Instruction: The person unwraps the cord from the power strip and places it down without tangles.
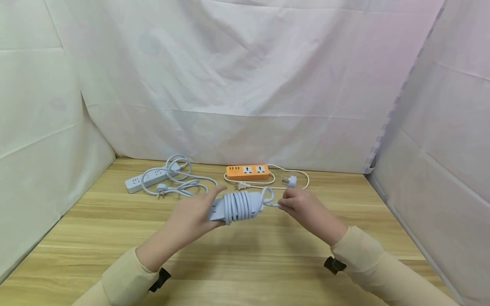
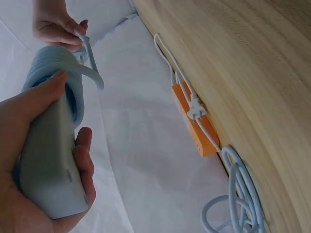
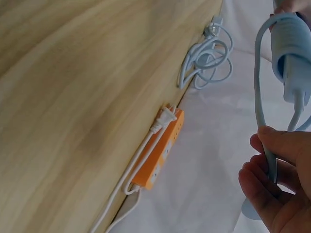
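My left hand (image 1: 193,212) grips one end of a white power strip (image 2: 53,160), its thumb on one side and fingers on the other. Several turns of the strip's pale cord (image 1: 239,207) wrap around its middle, and a loose loop stands at the far end. To the right, my right hand (image 1: 308,212) pinches the free cord (image 3: 259,82) between thumb and fingers. A plug (image 1: 292,181) with metal prongs shows just beyond the right hand. Both hands hold the strip and cord above the wooden table (image 1: 245,263).
An orange power strip (image 1: 248,172) lies at the table's back edge, with its white cord and plug (image 1: 243,185) in front. Left of it rests another white power strip (image 1: 134,184) under its loosely looped cord (image 1: 187,185). White cloth (image 1: 237,85) hangs behind and at both sides.
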